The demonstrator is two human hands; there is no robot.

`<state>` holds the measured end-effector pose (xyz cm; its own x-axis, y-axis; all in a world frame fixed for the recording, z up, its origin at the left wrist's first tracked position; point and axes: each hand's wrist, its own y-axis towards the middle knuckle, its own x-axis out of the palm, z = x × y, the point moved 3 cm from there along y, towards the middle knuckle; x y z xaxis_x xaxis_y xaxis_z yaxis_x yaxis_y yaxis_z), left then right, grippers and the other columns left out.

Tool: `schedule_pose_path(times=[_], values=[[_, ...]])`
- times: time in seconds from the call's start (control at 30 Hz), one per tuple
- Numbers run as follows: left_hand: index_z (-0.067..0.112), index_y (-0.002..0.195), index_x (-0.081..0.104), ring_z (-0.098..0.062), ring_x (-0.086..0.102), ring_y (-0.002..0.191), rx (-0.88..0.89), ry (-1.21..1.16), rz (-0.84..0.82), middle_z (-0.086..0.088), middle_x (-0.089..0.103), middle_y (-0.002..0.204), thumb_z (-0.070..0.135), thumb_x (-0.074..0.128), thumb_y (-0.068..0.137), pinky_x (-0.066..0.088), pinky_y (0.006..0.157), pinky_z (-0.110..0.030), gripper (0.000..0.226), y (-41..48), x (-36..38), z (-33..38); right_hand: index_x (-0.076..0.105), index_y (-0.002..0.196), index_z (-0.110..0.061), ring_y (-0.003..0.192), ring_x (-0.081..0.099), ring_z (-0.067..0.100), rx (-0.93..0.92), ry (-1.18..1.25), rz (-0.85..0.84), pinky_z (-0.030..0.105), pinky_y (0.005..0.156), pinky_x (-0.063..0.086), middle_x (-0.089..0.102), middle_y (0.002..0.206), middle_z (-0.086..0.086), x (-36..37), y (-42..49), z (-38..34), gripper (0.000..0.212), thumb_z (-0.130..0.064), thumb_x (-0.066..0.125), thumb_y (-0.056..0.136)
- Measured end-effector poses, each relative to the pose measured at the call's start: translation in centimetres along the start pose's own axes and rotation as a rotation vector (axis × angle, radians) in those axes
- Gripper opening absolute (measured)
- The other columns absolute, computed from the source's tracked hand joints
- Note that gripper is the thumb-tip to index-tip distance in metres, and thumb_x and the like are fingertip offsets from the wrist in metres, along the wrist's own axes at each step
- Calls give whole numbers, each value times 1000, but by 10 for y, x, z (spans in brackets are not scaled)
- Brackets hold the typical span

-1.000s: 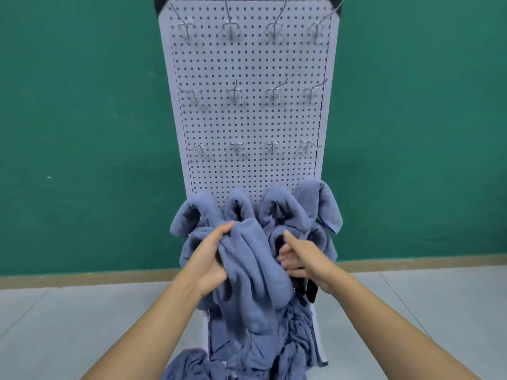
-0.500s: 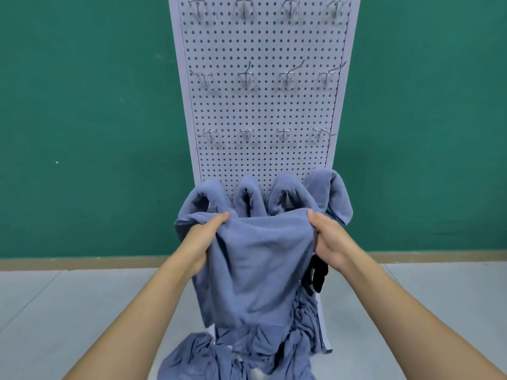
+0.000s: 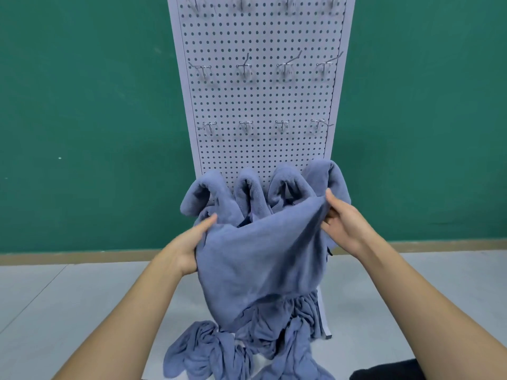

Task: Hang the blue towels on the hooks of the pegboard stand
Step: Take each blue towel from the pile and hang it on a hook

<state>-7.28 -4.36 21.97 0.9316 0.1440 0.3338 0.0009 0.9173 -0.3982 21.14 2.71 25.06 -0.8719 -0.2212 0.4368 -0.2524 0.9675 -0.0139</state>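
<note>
While my right hand (image 3: 343, 220) pinches the upper corner of a soft blue-grey cloth towel (image 3: 263, 264), my left hand (image 3: 186, 248) grips its other edge, lower than half a second ago. The towel now slopes before the white perforated pegboard stand (image 3: 260, 149), below its metal wire hooks (image 3: 244, 68).

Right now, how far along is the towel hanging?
Done: four hung towels drape the lowest row of the pegboard. In hand: left hand and right hand grip one held towel, spread open. Left: the bare hooks in three rows above, and a towel heap on the floor.
</note>
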Motion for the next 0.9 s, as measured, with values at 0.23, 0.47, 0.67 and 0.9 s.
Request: schedule_pose_path(times=[0.23,0.47,0.67,0.9], values=[[3,113,65,-24,64,89,71,125,218,-14,68,108,16,59,92,52,77,-35,26,10,-17,2,60,117,2,78,69,14,-16,-68,104,24,69,58,70,96,11,-14,2,3,25,-11,51,98],[15,104,66,-18,63,81,146,84,169,-4,69,95,27,54,94,50,65,-34,20,7,-18,13,64,96,-8,65,68,7,78,-30,176,21,65,53,72,75,0,-25,4,10,10,-12,55,96],[12,110,66,-22,62,84,162,90,203,-6,69,99,27,63,89,52,72,-39,26,5,-23,13,60,97,-7,72,61,13,84,-120,229,26,72,51,65,88,6,-40,11,16,5,-5,57,94],[15,102,62,-17,58,73,332,99,265,-7,65,87,-3,60,87,49,68,-29,24,4,-20,19,63,111,-17,81,57,13,35,-292,246,27,76,47,64,94,3,-43,8,12,29,3,55,92]])
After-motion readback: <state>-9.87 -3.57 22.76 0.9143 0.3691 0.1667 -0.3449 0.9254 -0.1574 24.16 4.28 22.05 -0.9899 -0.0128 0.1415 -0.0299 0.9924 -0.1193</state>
